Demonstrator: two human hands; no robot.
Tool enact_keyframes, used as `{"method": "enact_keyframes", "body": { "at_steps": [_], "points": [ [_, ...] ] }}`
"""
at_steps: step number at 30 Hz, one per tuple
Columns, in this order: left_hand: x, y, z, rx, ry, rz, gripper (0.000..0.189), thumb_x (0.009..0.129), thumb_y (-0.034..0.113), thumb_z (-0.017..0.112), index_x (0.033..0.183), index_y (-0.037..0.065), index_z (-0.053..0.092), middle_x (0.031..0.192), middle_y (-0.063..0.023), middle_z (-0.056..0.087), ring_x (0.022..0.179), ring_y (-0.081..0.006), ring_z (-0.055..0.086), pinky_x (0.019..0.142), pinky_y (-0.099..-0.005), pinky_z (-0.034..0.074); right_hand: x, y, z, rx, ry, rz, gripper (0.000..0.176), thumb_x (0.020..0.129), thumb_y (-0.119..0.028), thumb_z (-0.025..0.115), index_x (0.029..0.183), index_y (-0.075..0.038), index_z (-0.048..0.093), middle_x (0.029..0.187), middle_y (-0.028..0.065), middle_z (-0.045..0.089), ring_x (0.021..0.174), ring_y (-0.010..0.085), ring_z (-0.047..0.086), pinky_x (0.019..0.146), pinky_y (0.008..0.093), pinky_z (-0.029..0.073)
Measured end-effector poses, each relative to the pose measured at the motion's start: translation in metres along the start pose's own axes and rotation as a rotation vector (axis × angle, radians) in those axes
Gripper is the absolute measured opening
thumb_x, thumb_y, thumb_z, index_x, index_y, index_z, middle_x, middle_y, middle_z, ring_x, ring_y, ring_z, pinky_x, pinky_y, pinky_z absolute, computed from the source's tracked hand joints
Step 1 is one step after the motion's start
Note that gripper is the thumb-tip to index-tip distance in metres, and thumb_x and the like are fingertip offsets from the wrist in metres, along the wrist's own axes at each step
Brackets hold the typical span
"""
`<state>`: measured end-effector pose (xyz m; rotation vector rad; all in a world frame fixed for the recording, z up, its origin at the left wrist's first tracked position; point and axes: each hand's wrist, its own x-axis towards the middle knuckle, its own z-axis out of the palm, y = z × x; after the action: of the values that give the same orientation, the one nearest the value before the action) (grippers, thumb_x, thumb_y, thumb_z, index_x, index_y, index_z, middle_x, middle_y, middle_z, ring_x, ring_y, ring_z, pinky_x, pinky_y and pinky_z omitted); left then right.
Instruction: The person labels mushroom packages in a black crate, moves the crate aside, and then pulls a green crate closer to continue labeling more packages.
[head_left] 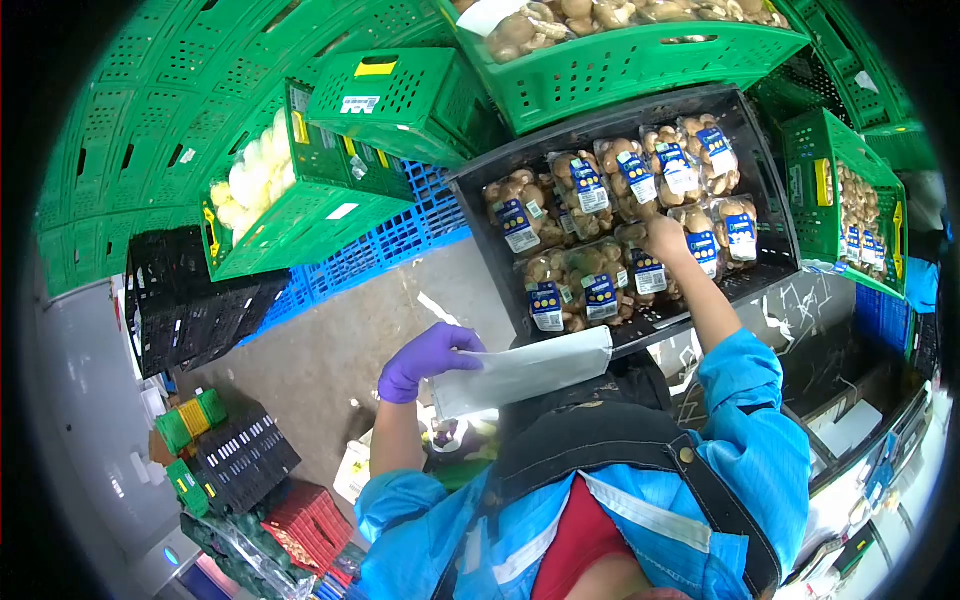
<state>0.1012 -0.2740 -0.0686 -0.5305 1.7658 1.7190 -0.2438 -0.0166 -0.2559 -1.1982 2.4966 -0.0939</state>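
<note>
My left hand [432, 362], in a purple glove, is closed on the left end of a white sheet [530, 372] in front of my apron. My bare right hand [664, 240] reaches into a black crate [775, 215] and touches the packs in its middle; its fingertips are partly hidden among them. Several packs of brown mushrooms [515, 208] with blue and white labels lie in two rows in this crate. One labelled pack [648, 275] is just below my right hand.
A green crate [640, 75] of loose mushrooms stands behind the black crate. Another green crate [300, 225] with pale vegetables is at the left, beside a blue pallet [350, 255]. Black crates [190, 300] stand further left, and a green crate of mushroom packs [815, 175] is at the right.
</note>
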Motion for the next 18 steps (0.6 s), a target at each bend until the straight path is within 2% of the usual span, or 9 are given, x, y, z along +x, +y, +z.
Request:
{"method": "enact_keyframes", "body": {
  "at_steps": [4,7,9,11,13,14,15,17,18],
  "points": [
    [0.006,0.003,0.001,0.029,0.012,0.013,0.021,0.070,0.012,0.070,0.086,0.000,0.065,0.079,-0.0042,0.064,0.075,-0.0112,0.058,0.072,-0.0257,0.046,-0.012,0.042,-0.021,0.484,0.180,0.079,0.032,0.069,-0.018,0.064,0.094,-0.003,0.052,0.069,0.0180,0.059,0.066,0.0312,0.061,0.062,0.0404,0.047],
    [0.011,0.007,0.003,0.023,-0.006,0.023,0.020,0.070,0.012,0.070,0.085,0.000,0.065,0.079,-0.0042,0.064,0.076,-0.0115,0.058,0.072,-0.0260,0.046,-0.029,0.087,-0.050,0.963,0.098,0.357,0.017,0.079,-0.015,0.059,0.088,-0.004,0.052,0.065,0.0079,0.059,0.055,0.0171,0.058,0.046,0.0283,0.046],
    [0.015,0.009,0.005,0.010,-0.010,0.020,0.020,0.070,0.012,0.070,0.085,0.000,0.065,0.079,-0.0042,0.064,0.076,-0.0116,0.058,0.072,-0.0260,0.046,-0.036,0.105,-0.064,0.872,-0.063,0.399,0.013,0.083,-0.015,0.056,0.089,-0.004,0.053,0.065,0.0044,0.058,0.050,0.0120,0.055,0.040,0.0237,0.043],
    [0.019,0.012,0.006,-0.002,-0.009,0.016,0.020,0.069,0.012,0.070,0.085,0.000,0.065,0.079,-0.0043,0.064,0.076,-0.0118,0.058,0.073,-0.0261,0.046,-0.035,0.110,-0.055,0.879,-0.192,0.383,0.016,0.081,-0.014,0.057,0.089,-0.001,0.054,0.066,0.0064,0.060,0.050,0.0130,0.056,0.041,0.0264,0.043],
    [0.023,0.020,0.007,0.027,-0.026,0.034,0.020,0.069,0.012,0.070,0.084,0.000,0.065,0.079,-0.0042,0.064,0.075,-0.0120,0.058,0.073,-0.0262,0.046,-0.031,0.101,-0.047,0.751,-0.169,0.333,0.018,0.078,-0.013,0.059,0.091,-0.001,0.056,0.068,0.0074,0.061,0.053,0.0131,0.058,0.041,0.0272,0.045],
    [0.024,0.022,0.008,0.029,-0.024,0.032,0.020,0.069,0.012,0.070,0.084,0.000,0.065,0.079,-0.0042,0.064,0.075,-0.0120,0.058,0.073,-0.0262,0.046,-0.029,0.099,-0.045,0.746,-0.186,0.356,0.023,0.074,-0.014,0.061,0.092,0.000,0.058,0.073,0.0121,0.064,0.060,0.0212,0.063,0.050,0.0328,0.049],
    [0.024,0.024,0.009,0.035,-0.028,0.033,0.020,0.069,0.012,0.070,0.084,0.000,0.065,0.079,-0.0041,0.064,0.075,-0.0119,0.058,0.072,-0.0263,0.046,-0.027,0.104,-0.036,0.750,-0.186,0.354,0.023,0.074,-0.014,0.061,0.092,0.000,0.058,0.073,0.0121,0.064,0.060,0.0212,0.063,0.050,0.0328,0.049],
    [0.026,0.028,0.011,0.044,-0.031,0.034,0.020,0.069,0.012,0.070,0.084,0.000,0.065,0.078,-0.0040,0.064,0.075,-0.0119,0.058,0.072,-0.0265,0.046,-0.019,0.121,-0.008,0.415,-0.021,0.070,0.025,0.072,-0.016,0.062,0.091,0.000,0.058,0.076,0.0176,0.064,0.069,0.0317,0.063,0.060,0.0389,0.050],
    [0.027,0.030,0.013,0.046,-0.020,0.023,0.020,0.069,0.013,0.070,0.084,0.000,0.065,0.078,-0.0044,0.064,0.074,-0.0119,0.058,0.072,-0.0266,0.046,-0.017,0.118,-0.012,0.382,-0.038,0.125,0.034,0.070,-0.020,0.065,0.098,-0.003,0.056,0.080,0.0206,0.063,0.077,0.0370,0.061,0.070,0.0433,0.049]
  ]
}}
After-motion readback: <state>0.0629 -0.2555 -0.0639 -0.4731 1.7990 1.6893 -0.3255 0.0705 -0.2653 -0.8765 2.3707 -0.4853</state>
